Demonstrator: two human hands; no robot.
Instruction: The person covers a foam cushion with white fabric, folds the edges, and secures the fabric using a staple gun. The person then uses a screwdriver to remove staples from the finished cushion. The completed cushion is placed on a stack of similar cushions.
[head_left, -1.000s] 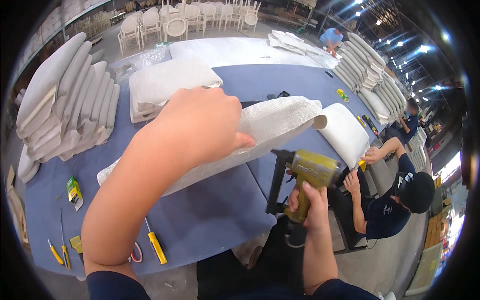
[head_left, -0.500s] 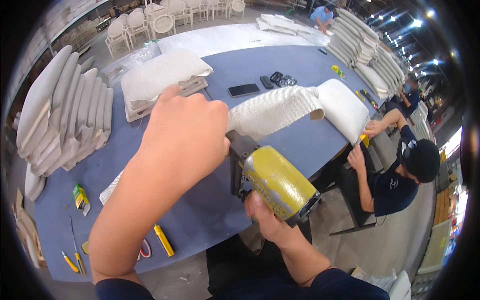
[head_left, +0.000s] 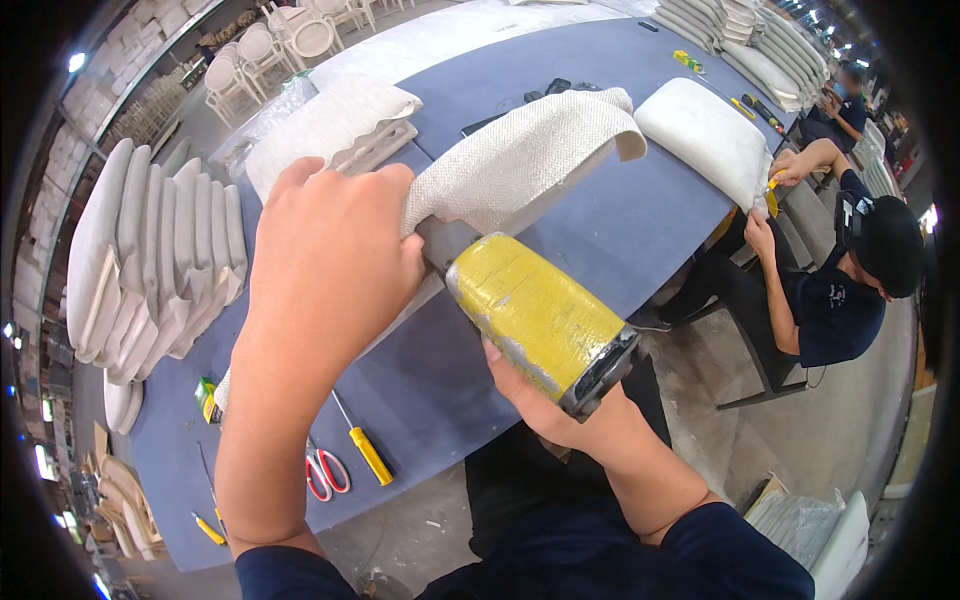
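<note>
Blue tabletop (head_left: 630, 250) is spreading below: nearest, the right hand (head_left: 560, 410) is wrapping around a yellow stapler (head_left: 535, 315); the left hand (head_left: 330, 240), fingers curled, is holding pale fabric (head_left: 520, 150) above the tabletop; farther, chairs (head_left: 240, 70) are standing.

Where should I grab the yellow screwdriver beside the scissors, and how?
Best to take the screwdriver by its thick yellow handle, probably from the near edge of the table: the handle points that way, and the thin metal shaft points away.
</note>
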